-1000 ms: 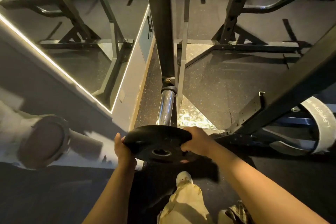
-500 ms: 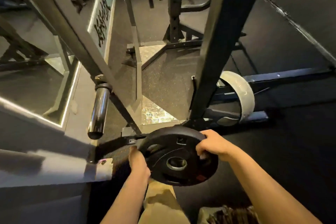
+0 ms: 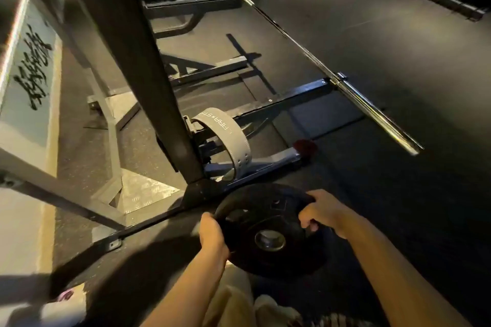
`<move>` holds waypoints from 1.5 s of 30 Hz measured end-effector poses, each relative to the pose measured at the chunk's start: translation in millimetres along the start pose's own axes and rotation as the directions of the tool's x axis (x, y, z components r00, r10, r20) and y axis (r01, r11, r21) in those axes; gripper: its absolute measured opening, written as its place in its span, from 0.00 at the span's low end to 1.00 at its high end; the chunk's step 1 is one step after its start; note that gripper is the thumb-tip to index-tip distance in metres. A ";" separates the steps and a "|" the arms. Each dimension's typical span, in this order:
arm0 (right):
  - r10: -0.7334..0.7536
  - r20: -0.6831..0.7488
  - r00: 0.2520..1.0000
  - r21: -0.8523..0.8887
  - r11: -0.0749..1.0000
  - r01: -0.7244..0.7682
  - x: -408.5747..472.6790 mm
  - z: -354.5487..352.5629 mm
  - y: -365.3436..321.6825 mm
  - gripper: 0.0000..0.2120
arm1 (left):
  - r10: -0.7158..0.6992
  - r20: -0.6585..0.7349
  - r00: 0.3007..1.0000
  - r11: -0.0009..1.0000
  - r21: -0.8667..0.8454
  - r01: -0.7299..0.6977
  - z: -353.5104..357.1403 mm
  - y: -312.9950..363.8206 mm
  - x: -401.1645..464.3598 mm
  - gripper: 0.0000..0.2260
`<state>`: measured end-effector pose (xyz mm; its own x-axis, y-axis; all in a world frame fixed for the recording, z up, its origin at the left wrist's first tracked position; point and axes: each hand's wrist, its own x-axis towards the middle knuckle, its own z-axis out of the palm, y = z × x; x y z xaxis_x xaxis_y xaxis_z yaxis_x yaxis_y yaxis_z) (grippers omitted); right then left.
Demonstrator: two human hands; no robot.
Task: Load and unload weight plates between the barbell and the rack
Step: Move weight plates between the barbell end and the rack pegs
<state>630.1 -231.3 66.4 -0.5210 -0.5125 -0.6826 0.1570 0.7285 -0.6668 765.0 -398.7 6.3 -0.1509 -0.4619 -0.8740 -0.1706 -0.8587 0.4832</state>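
Fingers of left hand [image 3: 212, 233] and right hand [image 3: 322, 211] curl round a matte black, round plate [image 3: 268, 231] — steel-ringed hub.

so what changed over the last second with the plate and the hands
The black weight plate came off the end of the racked barbell sleeve and was carried away to the right, past the rack upright; that sleeve is now out of view. Unchanged: the left hand and right hand both still grip the plate's rim.

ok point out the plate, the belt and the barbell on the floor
plate [image 3: 268, 255]: head view, black face beside the centre hole
belt [image 3: 225, 130]: head view, grey outer band
barbell [image 3: 372, 111]: head view, chrome sleeve at the near end
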 end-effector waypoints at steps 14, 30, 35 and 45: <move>0.129 -0.067 0.989 0.133 0.984 -0.119 74.7 -187.5 56.5 0.06 | -0.010 0.088 0.996 0.973 0.231 -0.010 226.5 -23.7 28.5 0.10; 0.306 0.119 0.945 0.265 0.907 -0.327 154.7 -375.0 101.7 0.07 | -0.228 0.124 0.966 0.915 0.365 0.170 418.4 -66.4 63.0 0.16; 0.342 0.170 0.924 0.248 0.893 -0.376 172.5 -419.1 140.0 0.13 | -0.199 0.073 0.977 0.914 0.374 0.158 445.1 -104.2 52.7 0.17; 0.324 0.358 0.876 -0.028 0.941 -0.337 181.2 -522.1 218.1 0.10 | -0.227 -0.176 0.958 0.973 -0.005 0.230 509.8 -250.3 -15.9 0.15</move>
<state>131.9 72.0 -46.5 -0.1048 -0.3756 -0.9208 0.3001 0.8708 -0.3893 313.7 -63.3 -74.8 0.0652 -0.2863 -0.9559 -0.1957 -0.9430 0.2691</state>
